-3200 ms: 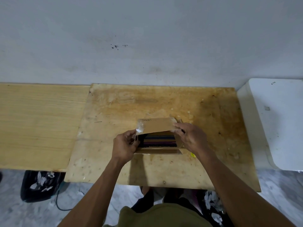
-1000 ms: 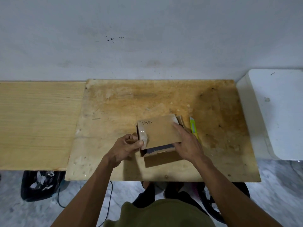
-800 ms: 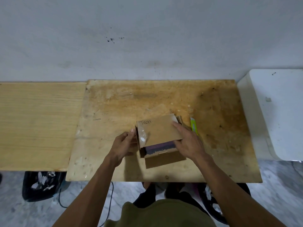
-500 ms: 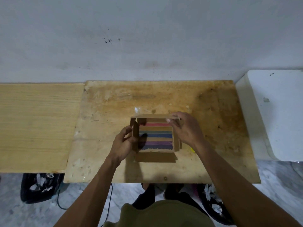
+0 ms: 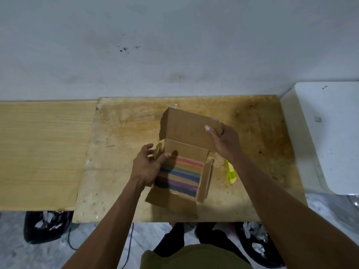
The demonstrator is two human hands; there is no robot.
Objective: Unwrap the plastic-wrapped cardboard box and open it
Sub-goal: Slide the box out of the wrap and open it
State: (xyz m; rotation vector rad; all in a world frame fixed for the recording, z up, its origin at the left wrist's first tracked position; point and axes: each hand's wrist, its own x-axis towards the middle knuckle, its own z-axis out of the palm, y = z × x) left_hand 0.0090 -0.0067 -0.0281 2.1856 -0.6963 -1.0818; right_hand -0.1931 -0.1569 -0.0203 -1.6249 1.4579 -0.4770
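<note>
At the far left of the frame a pale wooden board [image 5: 38,150] lies beside the stained table [image 5: 124,133], and under its near edge at lower left a black bin [image 5: 46,227] holds scraps of white paper. In the middle of the frame the cardboard box [image 5: 180,177] sits open on the table, showing coloured stripes [image 5: 184,173] of red, green, blue and purple inside. The left hand [image 5: 147,167] rests against the box's left wall, its fingers [image 5: 149,148] loosely spread and curled round nothing that can be seen, the thumb touching the rim. The lid [image 5: 186,131] stands raised toward the upper middle of the frame. The right hand [image 5: 225,142] grips the lid's right edge, thumb on the inner face and the other fingers behind it. Just right of the box a yellow-green cutter [image 5: 231,174] lies on the table, partly hidden by the right forearm. At the right edge stands a white surface [image 5: 334,136], and another dark bin [image 5: 256,243] with paper scraps shows at lower right.
</note>
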